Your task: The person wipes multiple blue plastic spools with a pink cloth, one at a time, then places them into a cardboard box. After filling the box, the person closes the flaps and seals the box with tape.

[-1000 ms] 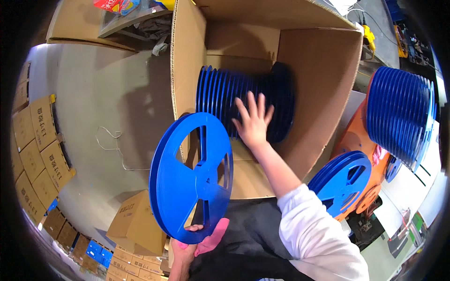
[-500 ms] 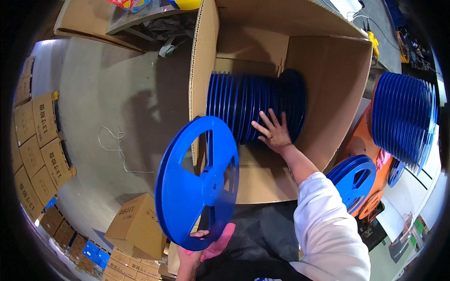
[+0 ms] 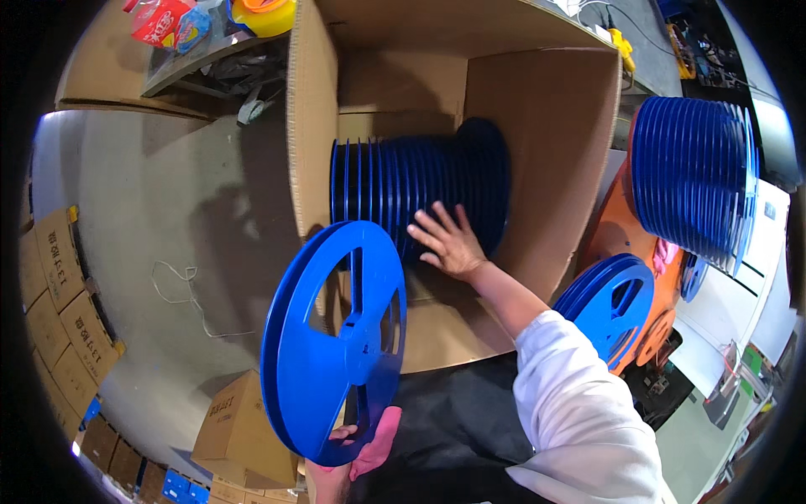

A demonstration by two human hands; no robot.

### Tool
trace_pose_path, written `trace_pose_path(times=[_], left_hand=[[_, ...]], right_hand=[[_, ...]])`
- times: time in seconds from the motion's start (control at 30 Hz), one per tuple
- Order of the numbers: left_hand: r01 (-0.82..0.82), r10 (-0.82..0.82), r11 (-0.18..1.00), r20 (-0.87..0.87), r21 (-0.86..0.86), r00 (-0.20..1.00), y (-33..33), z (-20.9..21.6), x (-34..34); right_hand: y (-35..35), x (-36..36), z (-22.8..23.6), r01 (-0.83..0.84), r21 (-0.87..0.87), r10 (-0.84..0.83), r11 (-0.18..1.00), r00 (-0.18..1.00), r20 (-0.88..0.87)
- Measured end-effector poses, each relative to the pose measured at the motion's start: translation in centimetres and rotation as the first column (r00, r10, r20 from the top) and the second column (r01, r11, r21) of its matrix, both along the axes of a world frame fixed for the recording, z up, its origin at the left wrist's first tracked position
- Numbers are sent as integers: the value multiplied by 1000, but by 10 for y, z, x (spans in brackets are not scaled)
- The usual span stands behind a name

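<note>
A large blue plastic reel (image 3: 294, 378) stands upright in my left hand (image 3: 342, 433), gripped at its lower rim in front of the box. The fingers show through the reel's opening; the rest of that hand is partly hidden, with pink glove-like material (image 3: 378, 441) around it. My right hand (image 3: 453, 247) is open, fingers spread, over a packed row of blue reels (image 3: 395, 181) lying side by side in an open cardboard box (image 3: 554, 126). Whether its fingertips touch the reels I cannot tell.
On the right, a tall stack of blue reels (image 3: 688, 168) and a few leaning reels (image 3: 600, 311) rest by an orange surface (image 3: 609, 227). Taped cartons (image 3: 63, 294) are stacked at left, and another carton (image 3: 243, 428) stands low left. White string (image 3: 191, 290) lies on the floor.
The view has shifted, so the box and reels sit further left. My right hand has drawn slightly back from the reel row. My left hand still holds the reel.
</note>
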State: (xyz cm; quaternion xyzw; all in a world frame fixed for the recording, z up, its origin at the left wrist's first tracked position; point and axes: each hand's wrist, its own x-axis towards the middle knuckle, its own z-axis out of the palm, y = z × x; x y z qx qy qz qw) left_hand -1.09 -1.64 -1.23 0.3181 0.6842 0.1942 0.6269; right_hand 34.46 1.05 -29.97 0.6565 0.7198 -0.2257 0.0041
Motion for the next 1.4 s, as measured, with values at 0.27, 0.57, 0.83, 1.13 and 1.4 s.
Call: trace_pose_path(times=[0.27, 0.57, 0.83, 1.13, 1.4], left_hand=[[107, -107, 994, 62, 10, 992, 0, -7, -9], [34, -37, 999, 65, 40, 997, 2, -5, -1], [205, -208, 976, 43, 67, 977, 11, -1, 2], [283, -285, 958, 199, 39, 938, 54, -6, 69], [222, -259, 966, 419, 134, 871, 100, -58, 220]], right_hand=[[33, 68, -13, 633, 118, -643, 765, 742, 191], [-37, -18, 16, 746, -17, -745, 666, 666, 33], [-28, 22, -12, 739, -2, -732, 674, 667, 140], [-103, -77, 125, 792, -171, -789, 586, 509, -343], [-175, -92, 241, 713, -279, -745, 643, 499, -442]])
